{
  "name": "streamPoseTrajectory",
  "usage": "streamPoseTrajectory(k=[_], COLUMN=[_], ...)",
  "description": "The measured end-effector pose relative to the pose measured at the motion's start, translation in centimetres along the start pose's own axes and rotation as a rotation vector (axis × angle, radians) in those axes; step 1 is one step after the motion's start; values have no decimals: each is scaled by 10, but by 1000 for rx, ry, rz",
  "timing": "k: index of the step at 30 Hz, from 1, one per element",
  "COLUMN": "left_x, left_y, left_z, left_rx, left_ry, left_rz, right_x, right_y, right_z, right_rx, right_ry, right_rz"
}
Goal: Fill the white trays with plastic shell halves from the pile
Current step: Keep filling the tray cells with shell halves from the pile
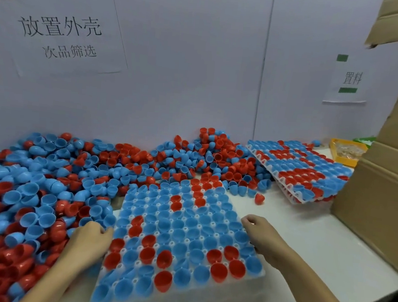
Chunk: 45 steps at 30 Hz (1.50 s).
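Note:
A white tray [258,275] lies in front of me, its cups filled with blue and red plastic shell halves. My left hand [90,239] is at the tray's left edge, fingers curled against it, beside the pile [45,185] of loose blue and red shell halves. My right hand [261,235] sits at the tray's right edge with curled fingers touching the rim. Whether either hand truly clasps the rim is hard to tell. A stack of filled trays [297,169] lies tilted at the back right.
A cardboard box [382,191] stands at the right, close to the stacked trays. A yellow bin [346,151] sits behind them. White partition walls with paper signs close off the back. One red shell half [259,199] lies loose on the white table.

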<state>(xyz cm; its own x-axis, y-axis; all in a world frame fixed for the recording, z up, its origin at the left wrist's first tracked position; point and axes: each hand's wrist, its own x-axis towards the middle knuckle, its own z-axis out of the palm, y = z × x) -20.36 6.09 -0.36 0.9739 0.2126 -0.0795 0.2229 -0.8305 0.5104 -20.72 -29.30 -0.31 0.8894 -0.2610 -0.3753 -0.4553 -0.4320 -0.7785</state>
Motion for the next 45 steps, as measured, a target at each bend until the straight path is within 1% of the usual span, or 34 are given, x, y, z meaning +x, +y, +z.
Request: streamPoseTrajectory(k=[8,14,18,22,26,30,38,45], left_x=[-21,-39,-53,-66,-80,-92,-103,-111], left_y=[18,50,75,98,118,132,130,110], left_z=[5,22,37,54,67,80,85,71], left_rx=[-151,-240,-290,-297,-318,-353,-388,-422], left_ry=[-63,-151,-196,-282,-415,-507,-489,-375], left_rz=[8,-9,11,16,39,57,-29,-69], right_x=[-25,-44,-52,-57,-60,-57,-57,-56], right_y=[28,57,79,105,136,159,158,149], right_z=[-33,-74,-96,-119,-147,-173,-173,-156], right_rx=[75,130,172,138,136,72,117,74], right_ry=[75,148,159,195,232,215,112,71], right_rz=[-44,-58,-33,-11,23,25,46,8])
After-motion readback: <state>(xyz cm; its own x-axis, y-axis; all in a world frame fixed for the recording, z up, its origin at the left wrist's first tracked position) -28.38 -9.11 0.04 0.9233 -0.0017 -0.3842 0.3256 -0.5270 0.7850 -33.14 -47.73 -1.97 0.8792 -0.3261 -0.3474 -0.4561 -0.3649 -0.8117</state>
